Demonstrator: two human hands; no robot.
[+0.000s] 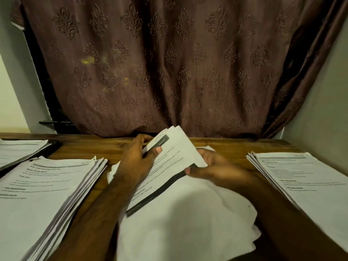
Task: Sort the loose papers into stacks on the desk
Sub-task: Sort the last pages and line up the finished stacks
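Both hands hold a loose bundle of printed sheets (175, 159) tilted up over the middle of the wooden desk (235, 146). My left hand (137, 157) pinches the bundle's upper left corner, thumb on the top sheet. My right hand (212, 166) grips its right edge, thumb on a dark printed band. Blank-backed sheets (188, 219) lie spread below the bundle. A thick stack of printed papers (47, 189) lies to the left, another stack (305, 178) to the right.
A third stack of papers (18, 149) rests on a dark tray-like object at the far left. A brown patterned curtain (160, 63) hangs behind the desk's back edge. Pale walls close in on both sides.
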